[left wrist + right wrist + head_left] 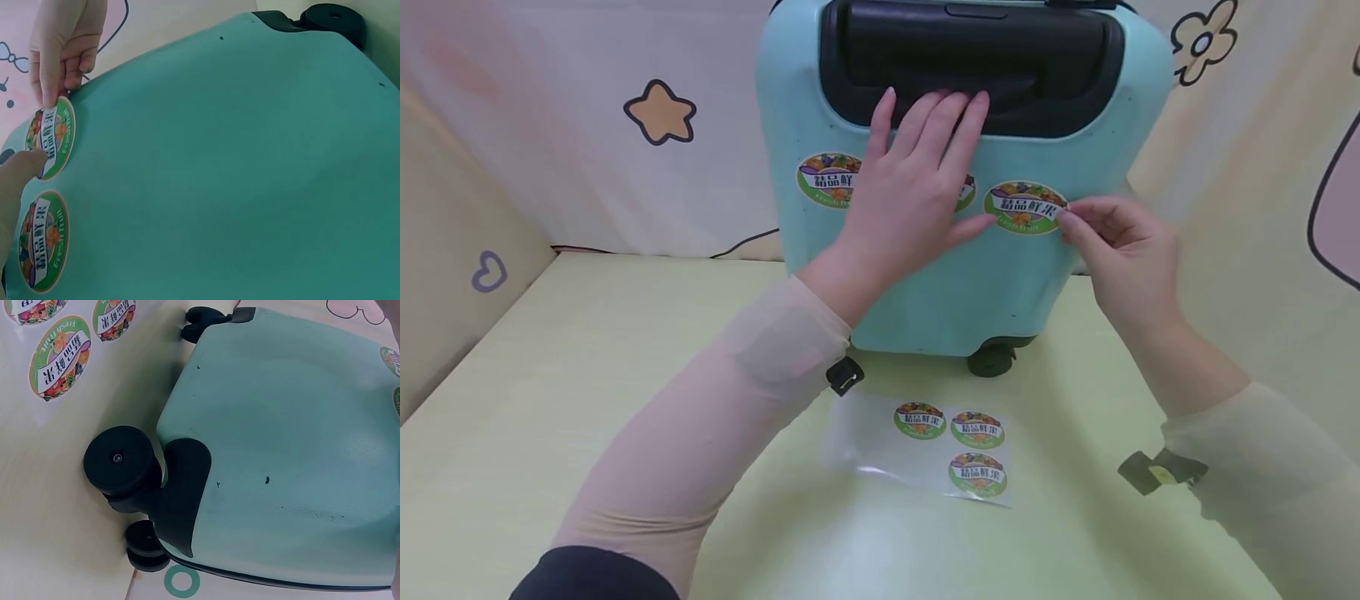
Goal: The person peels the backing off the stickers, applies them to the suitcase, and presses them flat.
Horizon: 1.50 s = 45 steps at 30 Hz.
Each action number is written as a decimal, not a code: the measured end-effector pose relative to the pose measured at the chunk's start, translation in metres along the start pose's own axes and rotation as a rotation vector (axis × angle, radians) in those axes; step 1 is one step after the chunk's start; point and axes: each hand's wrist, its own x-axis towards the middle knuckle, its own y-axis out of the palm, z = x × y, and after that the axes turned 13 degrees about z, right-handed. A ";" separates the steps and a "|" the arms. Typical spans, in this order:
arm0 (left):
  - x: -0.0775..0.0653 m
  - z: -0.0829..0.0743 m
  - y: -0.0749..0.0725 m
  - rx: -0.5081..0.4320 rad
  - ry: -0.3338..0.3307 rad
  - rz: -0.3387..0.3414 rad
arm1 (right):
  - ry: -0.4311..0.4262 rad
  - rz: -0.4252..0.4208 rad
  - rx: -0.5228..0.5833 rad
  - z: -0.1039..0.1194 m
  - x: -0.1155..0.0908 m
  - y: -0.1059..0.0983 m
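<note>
A light-blue suitcase (940, 292) with a black recessed panel (970, 58) stands upright on the table. My left hand (910, 187) rests across its front, fingers straight up over the panel's lower edge. The thumb reaches the left edge of an oval fruit sticker (1026, 207) on the case's right side. At that sticker's right edge, my right hand (1131, 258) pinches it between thumb and fingertips. Another fruit sticker (829, 179) lies on the case to the left, and one more (967, 193) shows partly behind the left hand.
On the table before the suitcase lies a clear-white sheet (887, 462) bearing three more oval stickers. Black caster wheels (119, 461) stick out under the case. Patterned cloth (587, 167) hangs behind and at both sides.
</note>
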 end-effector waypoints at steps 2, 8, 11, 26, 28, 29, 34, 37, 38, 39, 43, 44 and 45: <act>0.001 -0.001 0.001 -0.003 -0.009 0.003 | -0.004 -0.001 0.008 0.000 0.001 0.000; 0.003 -0.004 0.003 -0.033 -0.029 -0.007 | 0.014 -0.014 -0.021 0.000 0.004 -0.001; 0.004 -0.004 0.004 -0.044 -0.037 -0.014 | 0.020 -0.017 -0.058 0.001 0.004 -0.001; 0.005 -0.002 0.006 -0.057 -0.068 -0.076 | -0.040 -0.072 -0.181 0.009 0.006 0.010; 0.005 -0.002 0.006 -0.065 -0.069 -0.085 | -0.038 -0.076 -0.203 0.009 0.006 0.011; 0.005 -0.002 0.006 -0.072 -0.068 -0.091 | -0.033 -0.079 -0.212 0.009 0.006 0.011; 0.005 -0.003 0.006 -0.098 -0.075 -0.139 | -0.032 -0.089 -0.263 0.009 0.006 0.011; 0.005 -0.003 0.006 -0.097 -0.079 -0.154 | -0.057 -0.093 -0.306 0.009 0.005 0.011; 0.005 -0.003 0.005 -0.092 -0.078 -0.147 | -0.070 -0.094 -0.325 0.009 0.005 0.011; 0.005 -0.002 0.005 -0.084 -0.075 -0.135 | -0.085 -0.095 -0.346 0.009 0.005 0.011; 0.004 -0.001 0.004 -0.066 -0.061 -0.082 | -0.160 -0.098 -0.440 0.007 0.004 0.011; 0.004 -0.001 0.004 -0.065 -0.059 -0.068 | -0.188 -0.097 -0.464 0.006 0.004 0.011; 0.004 -0.002 0.004 -0.067 -0.058 -0.059 | -0.209 -0.106 -0.485 0.005 0.003 0.010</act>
